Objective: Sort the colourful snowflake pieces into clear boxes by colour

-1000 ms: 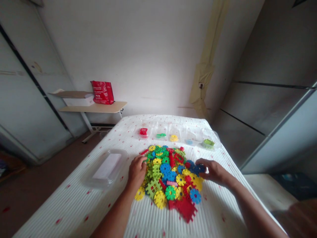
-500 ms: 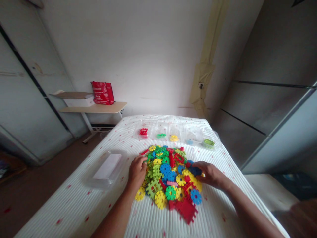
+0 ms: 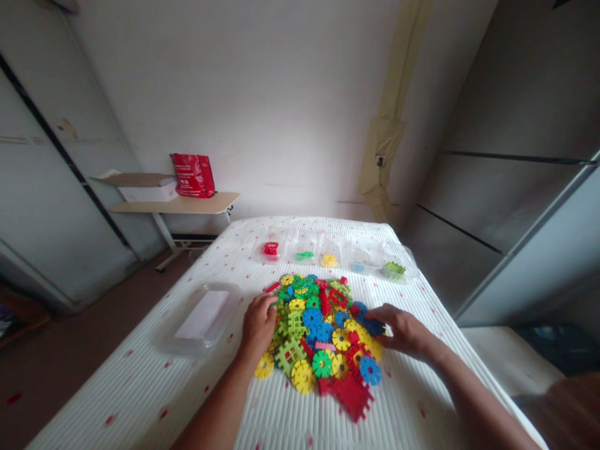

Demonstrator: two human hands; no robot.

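A heap of plastic building pieces [image 3: 312,319] lies on the white cloth, mixing notched discs with square lattice plates in several colours. Against its left edge rests my left hand [image 3: 259,320], fingers loosely bent beside green pieces, their tips partly hidden. My right hand [image 3: 398,326] is at the heap's right edge, with thumb and fingers apart around dark blue pieces [image 3: 374,326]; neither hand has lifted a piece. Nearest me are a red notched plate [image 3: 352,395] and a blue disc [image 3: 370,371].
Behind the heap stands a row of clear containers, with a red piece [image 3: 270,249], green pieces [image 3: 304,255], yellow discs [image 3: 329,260], a blue disc [image 3: 357,267] and a light-green lattice piece [image 3: 394,269]. A clear tub [image 3: 201,320] holding white paper sits left. A red bag [image 3: 193,176] stands on a side table.
My right hand has shifted very slightly to the right, its fingers a little farther from the blue pieces. My left hand and the heap look the same.
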